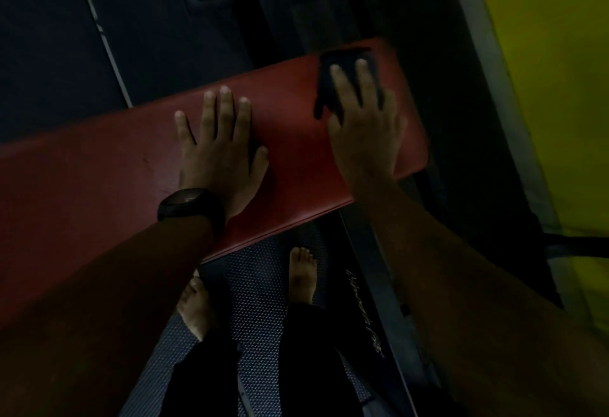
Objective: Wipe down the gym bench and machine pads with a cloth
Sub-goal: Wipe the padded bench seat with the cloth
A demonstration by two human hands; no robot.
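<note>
Cloth [344,55] beneath flat right hand [365,133]; left hand [217,153] splayed

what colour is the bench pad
Dark red; the bench pad shows best in the head view.

Bench pad [99,169] bare left of left hand [217,149]; narrow gap to right hand [362,126]; grey beam [484,54] beyond pad end.

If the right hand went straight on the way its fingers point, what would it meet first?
Probably nothing solid: the right hand, pressing the dark cloth, would run off the far edge of the red bench pad. Beyond lies dark machine frame, but its depth is unclear.
</note>
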